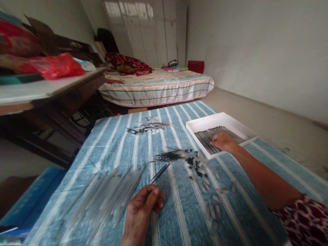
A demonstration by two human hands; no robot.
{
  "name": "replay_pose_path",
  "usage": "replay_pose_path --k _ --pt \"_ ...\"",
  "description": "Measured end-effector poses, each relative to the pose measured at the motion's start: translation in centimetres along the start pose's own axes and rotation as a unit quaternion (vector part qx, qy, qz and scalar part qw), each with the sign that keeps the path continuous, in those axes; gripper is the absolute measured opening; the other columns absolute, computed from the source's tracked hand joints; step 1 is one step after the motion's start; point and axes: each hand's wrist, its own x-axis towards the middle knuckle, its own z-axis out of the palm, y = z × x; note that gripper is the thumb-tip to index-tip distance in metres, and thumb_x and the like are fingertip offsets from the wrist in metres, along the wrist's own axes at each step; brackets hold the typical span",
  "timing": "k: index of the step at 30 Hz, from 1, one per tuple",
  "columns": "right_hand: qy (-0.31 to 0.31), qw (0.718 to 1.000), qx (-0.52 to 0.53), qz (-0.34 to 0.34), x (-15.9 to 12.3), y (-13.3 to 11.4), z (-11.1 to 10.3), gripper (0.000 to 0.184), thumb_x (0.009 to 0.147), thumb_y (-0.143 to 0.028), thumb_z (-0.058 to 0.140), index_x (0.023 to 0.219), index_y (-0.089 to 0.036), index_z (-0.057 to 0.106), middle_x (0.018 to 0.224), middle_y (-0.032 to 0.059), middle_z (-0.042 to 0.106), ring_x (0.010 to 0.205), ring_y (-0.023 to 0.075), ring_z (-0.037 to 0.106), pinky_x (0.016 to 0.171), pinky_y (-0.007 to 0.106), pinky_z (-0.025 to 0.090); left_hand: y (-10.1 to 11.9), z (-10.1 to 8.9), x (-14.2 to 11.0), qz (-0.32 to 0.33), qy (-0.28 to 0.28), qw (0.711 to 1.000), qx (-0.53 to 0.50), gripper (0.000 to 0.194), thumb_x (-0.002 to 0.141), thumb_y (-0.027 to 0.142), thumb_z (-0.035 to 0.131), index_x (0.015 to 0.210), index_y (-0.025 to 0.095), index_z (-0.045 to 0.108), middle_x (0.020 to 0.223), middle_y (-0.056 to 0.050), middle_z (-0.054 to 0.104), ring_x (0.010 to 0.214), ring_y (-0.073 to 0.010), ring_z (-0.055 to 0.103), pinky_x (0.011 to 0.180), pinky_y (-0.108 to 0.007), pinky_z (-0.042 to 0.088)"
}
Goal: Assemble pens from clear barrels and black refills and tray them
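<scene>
My right hand (223, 140) is closed, its fingertips down at a row of thin dark pen-like sticks (203, 136) in a shallow white box (216, 120). Whether it grips one of them is hidden. On the near side, my left hand (144, 206) hovers low over the cloth with thumb and fingers curled together; what they hold, if anything, does not show. Just beyond its fingertips are thin black sticks (161, 172). To its left lie several clear, hollow-looking tubes (110, 194) side by side, somewhat blurred.
A blue-and-white striped cloth (128, 150) covers the table. Black pointed sticks (171, 155) and small black and clear short pieces (198, 165) lie mid-table. Another dark pile (148, 127) is farther back. Beyond stand a bed (159, 89) and a side table (51, 89) with red bags.
</scene>
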Motion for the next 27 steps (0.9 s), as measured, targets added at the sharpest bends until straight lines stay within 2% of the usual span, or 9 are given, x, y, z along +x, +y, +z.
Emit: replay_pose_path --k 7,13,20,27 --pt "-0.023 0.999 0.039 -0.007 -0.1 0.1 -0.1 0.020 0.076 -0.031 0.058 0.070 -0.019 0.072 0.057 0.0018 0.068 0.059 0.0156 0.062 0.054 0.023 0.041 0.0 0.1 0.0 0.005 -0.006 1.000 0.010 0.027 0.065 0.043 0.069 0.069 0.017 0.062 0.059 -0.002 0.065 0.048 -0.0130 0.054 0.046 -0.022 0.042" --pt "-0.027 0.998 0.065 0.005 0.0 0.4 0.5 0.020 0.077 -0.032 0.057 0.072 -0.018 0.071 0.055 0.0005 0.066 0.054 0.0137 0.061 0.052 0.022 0.040 -0.2 0.1 0.1 0.006 -0.008 1.000 0.015 0.026 0.065 0.042 0.068 0.069 0.018 0.063 0.059 -0.002 0.066 0.047 -0.0122 0.053 0.046 -0.022 0.041" --pt "-0.044 0.996 0.071 0.025 0.5 0.8 0.9 0.030 0.079 -0.039 0.053 0.058 -0.019 0.063 0.049 -0.0010 0.062 0.050 0.0127 0.059 0.049 0.022 0.039 -0.5 0.0 0.2 -0.007 -0.012 1.000 0.022 0.024 0.066 0.042 0.065 0.071 0.018 0.062 0.060 -0.001 0.065 0.048 -0.0121 0.054 0.046 -0.022 0.042" --pt "-0.060 0.995 0.074 0.036 0.8 0.8 1.1 0.035 0.081 -0.043 0.050 0.058 -0.019 0.060 0.047 -0.0014 0.060 0.045 0.0110 0.057 0.045 0.021 0.038 -0.2 -0.2 0.2 -0.016 -0.031 0.999 0.025 0.023 0.068 0.040 0.065 0.072 0.018 0.062 0.062 -0.001 0.066 0.050 -0.0120 0.055 0.047 -0.022 0.043"
